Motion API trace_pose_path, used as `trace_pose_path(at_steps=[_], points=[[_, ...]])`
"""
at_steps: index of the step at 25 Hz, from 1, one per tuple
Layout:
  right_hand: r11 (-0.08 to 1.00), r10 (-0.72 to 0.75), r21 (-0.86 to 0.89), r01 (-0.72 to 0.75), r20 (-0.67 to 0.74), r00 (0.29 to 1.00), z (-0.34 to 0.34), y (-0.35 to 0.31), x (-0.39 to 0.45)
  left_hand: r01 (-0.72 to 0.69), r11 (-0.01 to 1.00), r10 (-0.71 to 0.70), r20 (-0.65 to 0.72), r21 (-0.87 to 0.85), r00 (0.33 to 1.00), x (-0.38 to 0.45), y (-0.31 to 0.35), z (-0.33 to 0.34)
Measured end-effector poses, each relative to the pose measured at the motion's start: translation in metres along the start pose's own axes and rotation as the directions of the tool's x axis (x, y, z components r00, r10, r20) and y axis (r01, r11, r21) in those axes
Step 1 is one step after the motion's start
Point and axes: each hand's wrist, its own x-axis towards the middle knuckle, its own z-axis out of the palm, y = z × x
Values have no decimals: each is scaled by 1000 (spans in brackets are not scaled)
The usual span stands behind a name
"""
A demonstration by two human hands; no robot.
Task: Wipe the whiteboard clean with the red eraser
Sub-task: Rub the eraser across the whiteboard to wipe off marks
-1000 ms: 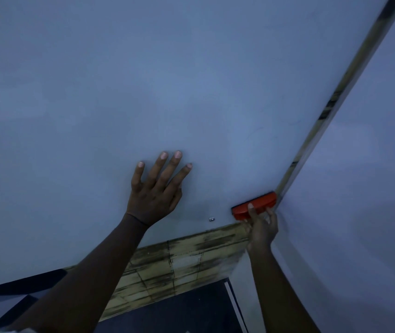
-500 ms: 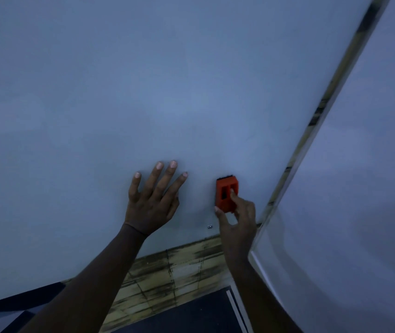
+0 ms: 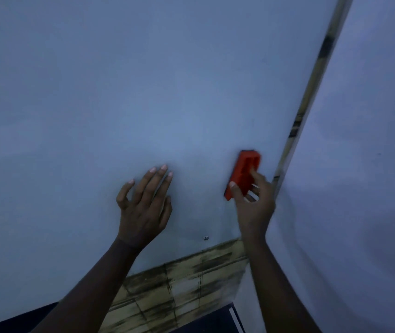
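Red eraser [image 3: 242,174] has risen from the whiteboard [image 3: 167,92] lower right corner, now turned upright near the right edge, pinched in the right hand [image 3: 251,203] grip. Left hand [image 3: 144,203] stays braced, fingers relaxed, holding nothing; board looks nearly clean, so probably a finishing pass.

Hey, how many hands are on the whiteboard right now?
2. The left hand rests with fingers spread on the whiteboard, left of the red eraser. The right hand grips that eraser near the board's right edge.

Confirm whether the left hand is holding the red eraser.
No, the right hand holds the red eraser; the left hand rests on the whiteboard.
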Motion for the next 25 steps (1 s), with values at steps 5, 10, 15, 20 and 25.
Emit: trace_pose_path(at_steps=[5,10,15,20,25], points=[[887,-334,-231,399,275,902,48,-35,-82,168,984,-178,-261,-61,949,114,-37,-28],[886,-369,-210,412,217,904,23,-32,-37,281,953,-260,-174,114,950,153,-43,-32],[994,108,43,-102,-139,984,-21,17,67,273,955,-253,-168,113,953,149,-44,-29],[986,163,72,-153,-145,976,-2,-13,53,268,957,-251,-150,109,956,149,-43,-29],[903,-339,-172,395,282,898,55,-91,-52,260,960,-241,-162,108,957,149,-43,-28]])
